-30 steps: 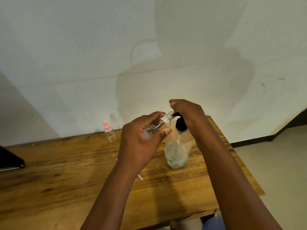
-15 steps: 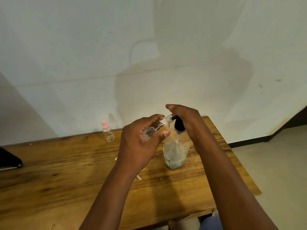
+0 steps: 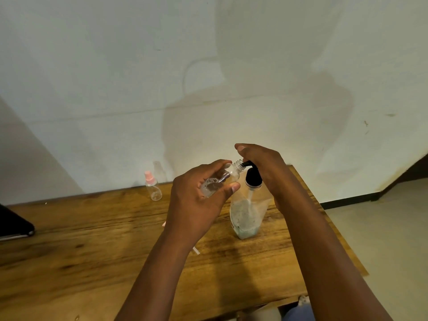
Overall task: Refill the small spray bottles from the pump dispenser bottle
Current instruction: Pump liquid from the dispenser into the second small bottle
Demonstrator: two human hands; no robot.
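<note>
- The left hand (image 3: 196, 200) has its fingers (image 3: 208, 166) and thumb curled round a small bottle (image 3: 220, 181), gripping it by the body above the counter (image 3: 92, 239).
- The right hand (image 3: 261, 163) lies over the black pump head (image 3: 253, 176) of the dispenser (image 3: 245, 214); the fingers look fairly straight and press down on it, though their underside is hidden.
- The bottle lies tilted, its long axis running from about 8 o'clock at the base to 2 o'clock at the neck. The open mouth points up and to the right and meets the pump's spout.
- A little foamy liquid sits at the low end of the bottle, so filling seems to be under way and far from finished.
- The dispenser stands upright on the counter, just right of the left hand, with liquid only in its lowest part.
- To do this step well, the mouth should stay snug against the spout through each stroke, and the strokes should be slow and full so nothing squirts past the narrow neck.
- The bottle's tilt should stay shallow enough that liquid pools at the base and does not run back out.
- The downward push should go straight, or the nearly empty dispenser could tip.
- A second bottle (image 3: 153, 187) with a pink cap stands upright at about 10 o'clock from the hands, near the wall (image 3: 139, 89).
- A dark object (image 3: 14, 225) lies at the counter's left edge, at 9 o'clock.
</note>
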